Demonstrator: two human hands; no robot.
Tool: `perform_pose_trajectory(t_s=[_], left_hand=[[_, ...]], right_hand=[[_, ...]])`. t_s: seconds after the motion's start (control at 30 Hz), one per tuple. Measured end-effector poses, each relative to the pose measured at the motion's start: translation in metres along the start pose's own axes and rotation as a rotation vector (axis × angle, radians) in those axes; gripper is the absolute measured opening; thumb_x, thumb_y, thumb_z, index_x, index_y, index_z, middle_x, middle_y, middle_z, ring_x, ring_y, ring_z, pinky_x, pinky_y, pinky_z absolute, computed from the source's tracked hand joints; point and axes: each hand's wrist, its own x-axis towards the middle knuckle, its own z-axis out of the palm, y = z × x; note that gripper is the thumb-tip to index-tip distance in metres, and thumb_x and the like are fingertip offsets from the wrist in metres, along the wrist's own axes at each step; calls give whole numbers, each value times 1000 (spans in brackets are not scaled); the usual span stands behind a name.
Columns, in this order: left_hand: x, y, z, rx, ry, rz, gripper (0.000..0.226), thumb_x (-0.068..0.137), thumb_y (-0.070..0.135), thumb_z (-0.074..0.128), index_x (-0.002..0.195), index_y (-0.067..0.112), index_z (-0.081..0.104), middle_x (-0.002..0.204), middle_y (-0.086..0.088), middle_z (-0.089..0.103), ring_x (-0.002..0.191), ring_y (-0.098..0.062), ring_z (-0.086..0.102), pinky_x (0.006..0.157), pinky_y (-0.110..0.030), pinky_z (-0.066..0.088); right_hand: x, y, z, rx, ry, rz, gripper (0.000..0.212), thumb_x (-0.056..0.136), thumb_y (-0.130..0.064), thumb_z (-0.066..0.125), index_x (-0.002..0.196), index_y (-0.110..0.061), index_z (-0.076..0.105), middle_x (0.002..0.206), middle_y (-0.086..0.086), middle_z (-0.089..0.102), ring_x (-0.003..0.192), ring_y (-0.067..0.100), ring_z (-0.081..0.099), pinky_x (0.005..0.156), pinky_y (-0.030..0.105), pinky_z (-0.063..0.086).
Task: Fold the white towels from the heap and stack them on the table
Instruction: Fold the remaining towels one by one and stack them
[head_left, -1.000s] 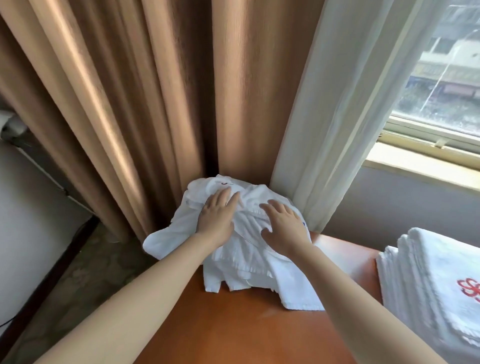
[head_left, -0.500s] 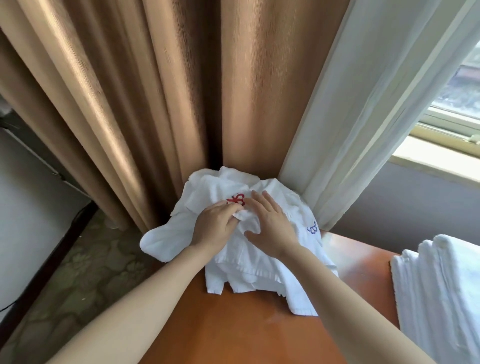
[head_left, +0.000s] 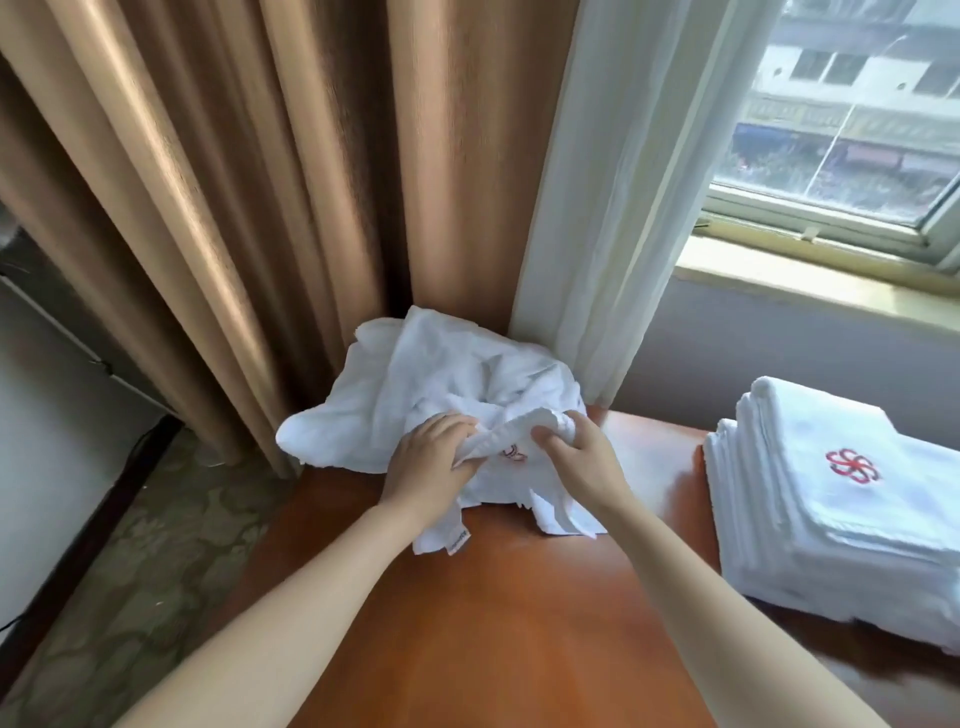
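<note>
heap (head_left: 441, 384): soft, light, floppy, layers seemingly tangled | left hand (head_left: 431, 462) and right hand (head_left: 576, 457): each pinching one towel's hem (head_left: 501, 432), near side | hold: hem corners

A glossy orange-brown wooden table (head_left: 519, 623), crumpled white towel heap (head_left: 441, 384) at its far edge showing a scrap of red stitching (head_left: 511, 453), folded white towel stack (head_left: 831, 525) on its right with red pinwheel emblem (head_left: 852, 466), tan curtain (head_left: 260, 182) and sheer white curtain (head_left: 613, 182) behind it, mottled grey-green floor (head_left: 156, 545) to its left.
</note>
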Motion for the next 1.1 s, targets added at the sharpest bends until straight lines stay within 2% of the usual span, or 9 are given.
perform_pose_trajectory(t_s=[0.13, 0.2, 0.33, 0.47, 0.57, 0.67, 0.83, 1.0, 1.1], left_hand=[[-24, 30, 8, 14, -176, -120, 29, 93, 52, 57, 93, 23, 55, 68, 10, 54, 72, -18, 56, 57, -31, 38], [-31, 47, 16, -56, -257, -163, 30, 90, 56, 58, 82, 27, 53, 68, 9, 56, 69, -14, 56, 57, -31, 38], [-44, 82, 40, -176, -413, -221, 35, 81, 48, 62, 65, 23, 44, 62, 10, 52, 61, -12, 50, 56, -31, 34], [-58, 123, 68, -347, -568, -297, 36, 67, 48, 68, 58, 24, 43, 56, 11, 43, 56, -10, 43, 55, -29, 31], [-74, 150, 92, -441, -646, -334, 32, 59, 50, 71, 67, 22, 55, 62, 13, 51, 62, -5, 50, 60, -24, 37], [-90, 175, 120, -475, -687, -375, 47, 56, 56, 74, 87, 22, 63, 80, 12, 65, 80, -5, 61, 71, -21, 45], [-112, 230, 163, -508, -763, -350, 37, 65, 42, 77, 93, 30, 58, 77, 11, 63, 74, -2, 58, 65, -18, 43], [-130, 276, 204, -552, -730, -333, 34, 77, 34, 76, 98, 29, 51, 97, 1, 72, 85, -8, 64, 71, -21, 47], [-140, 291, 222, -625, -819, -284, 38, 79, 29, 74, 104, 32, 46, 107, 7, 70, 99, -8, 66, 86, -25, 53]], right_hand=[[-36, 27, -23, -34, -5, 111, 16, 90, -23, 56, 97, -9, 62, 96, 12, 69, 88, 23, 64, 74, 37, 49], [-53, 41, -35, -26, -46, 160, 21, 86, -16, 57, 106, -13, 63, 99, 8, 70, 93, 20, 65, 74, 35, 51], [-87, 62, -62, 41, -195, 118, 61, 80, 0, 65, 134, -25, 51, 127, -1, 54, 103, 1, 55, 67, 5, 45], [-122, 80, -92, 60, -409, 109, 71, 77, -4, 74, 137, -32, 50, 133, -10, 51, 116, 6, 56, 86, 15, 51], [-145, 104, -117, -44, -444, 157, 37, 79, -12, 75, 113, -21, 67, 103, -9, 66, 95, 5, 62, 78, 13, 46], [-163, 135, -145, -96, -366, 212, 8, 83, -12, 71, 90, -14, 67, 81, -5, 59, 75, 7, 53, 66, 21, 39], [-194, 186, -190, -197, -258, 284, 12, 85, -15, 66, 97, -16, 67, 89, -2, 67, 85, 17, 63, 73, 31, 47], [-225, 223, -221, -285, -96, 357, 15, 88, -18, 56, 90, -32, 59, 88, -16, 64, 87, 12, 62, 76, 36, 51], [-239, 236, -233, -352, -31, 428, 32, 90, -12, 48, 114, -31, 57, 114, -9, 64, 108, 17, 59, 83, 37, 49]])
